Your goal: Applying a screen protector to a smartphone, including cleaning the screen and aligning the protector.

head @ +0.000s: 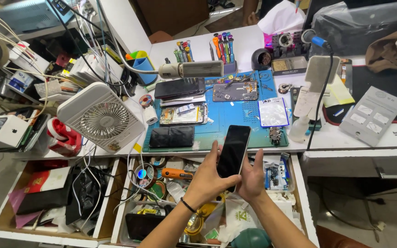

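Black glossy rectangular smartphone point(233, 150) held upright-tilted above the open white drawer point(299, 193), screen dark, upper end reaching over the front edge of the blue silicone work mat point(235, 120). Left hand point(206, 180) clamped on the phone's lower left side, thumb laid along the left edge, fingers closed round the back; thin black band at the wrist. Right hand point(252, 177) clamped on the lower right side, thumb up along the right edge, remaining fingers hidden behind the phone.

On the mat: a second black phone point(172, 136) lying flat at the front left corner, an opened phone chassis with exposed internals point(183, 115) just behind it, another dark phone point(180, 87) further back, a small clear plastic bag with white contents point(273, 112) to the right. White square desk fan point(102, 117) tilted, left of the mat. Grey gooseneck lamp head point(194, 70) above the rear of the mat. Row of coloured-handle screwdrivers point(224, 46) in a stand at the back. Orange-handled tool point(176, 173) in the drawer, left of the left hand.
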